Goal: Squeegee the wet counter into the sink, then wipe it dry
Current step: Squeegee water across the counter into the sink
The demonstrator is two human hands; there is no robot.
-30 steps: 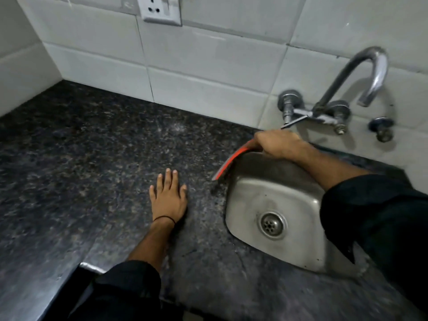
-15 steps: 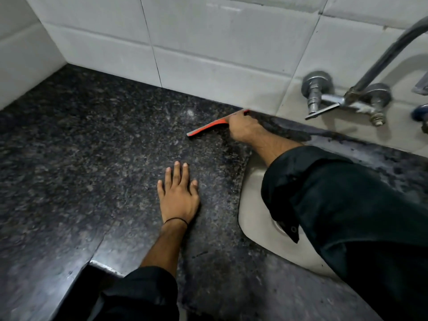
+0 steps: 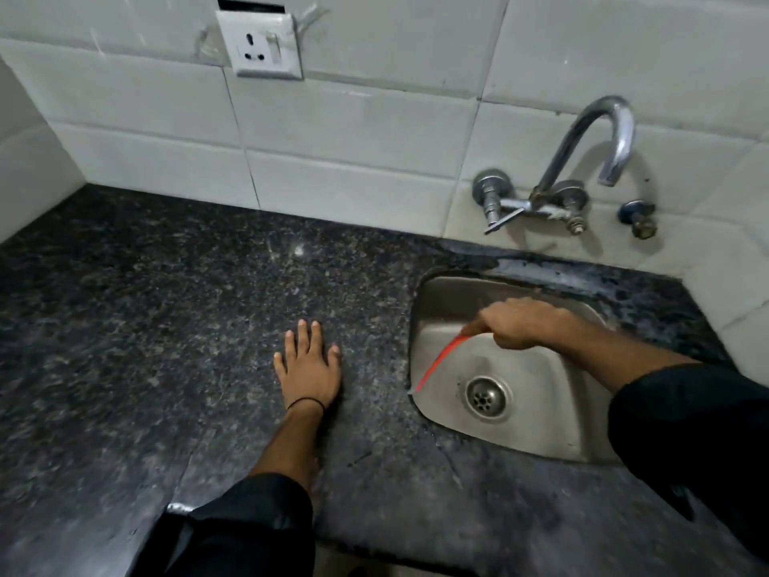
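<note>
A dark speckled granite counter (image 3: 158, 326) runs along a white tiled wall. A steel sink (image 3: 541, 393) with a round drain (image 3: 486, 396) is set into it at the right. My right hand (image 3: 516, 322) grips a red squeegee (image 3: 441, 360) over the sink basin; its blade slants down to the sink's left rim. My left hand (image 3: 308, 364) lies flat on the counter, fingers straight, just left of the sink. A wet dark streak shows on the counter strip behind the sink.
A curved chrome tap (image 3: 582, 156) with valves is fixed to the wall above the sink. A white wall socket (image 3: 266, 45) sits higher up on the tiles. The counter's front edge (image 3: 174, 508) is near my left sleeve.
My right hand has pulled the squeegee from the counter near the back wall rightward and down, over the sink's left rim into the basin. My left hand has stayed flat in place.
</note>
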